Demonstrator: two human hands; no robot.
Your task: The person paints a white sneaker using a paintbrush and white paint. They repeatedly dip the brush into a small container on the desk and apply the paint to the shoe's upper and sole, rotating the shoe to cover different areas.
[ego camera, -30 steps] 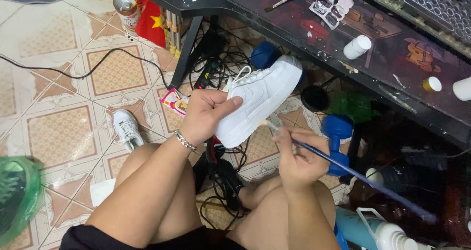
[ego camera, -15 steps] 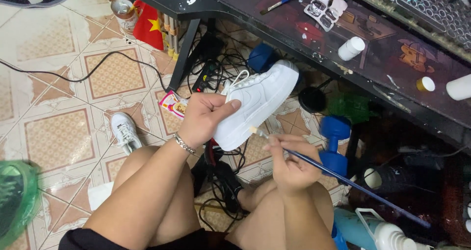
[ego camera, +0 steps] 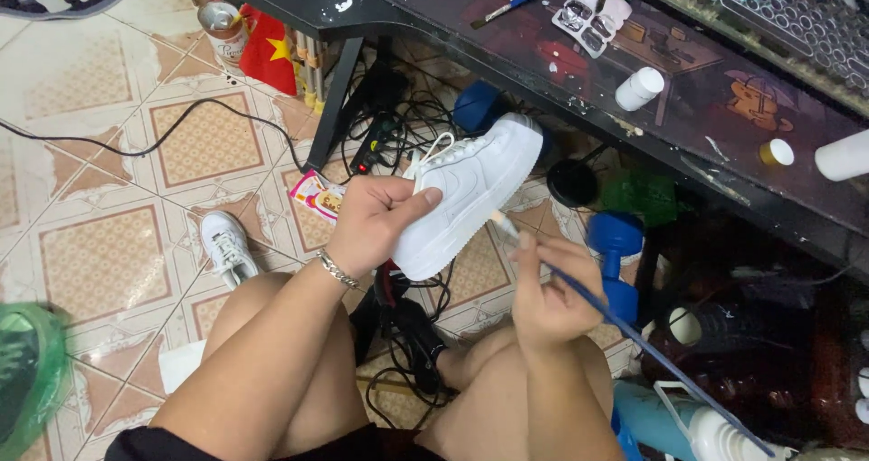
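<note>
My left hand [ego camera: 376, 221] grips a white sneaker [ego camera: 471, 190] by its heel end, holding it in the air above my knees with the toe pointing up and right. A silver bracelet circles that wrist. My right hand [ego camera: 548, 289] holds a long blue-handled paintbrush [ego camera: 634, 334]. The brush's pale tip touches the side of the sneaker's sole. The handle runs down and right past my knee.
A second white sneaker [ego camera: 226, 244] lies on the patterned tile floor. A dark desk [ego camera: 706, 99] carries a paint palette [ego camera: 593, 18], small white bottles [ego camera: 639, 87] and a keyboard [ego camera: 769, 9]. Under it lie tangled cables [ego camera: 389, 126] and a blue dumbbell [ego camera: 617, 253].
The sneaker and both hands stay together; the brush tip has shifted slightly along the sole. The camera view has drifted a little.
</note>
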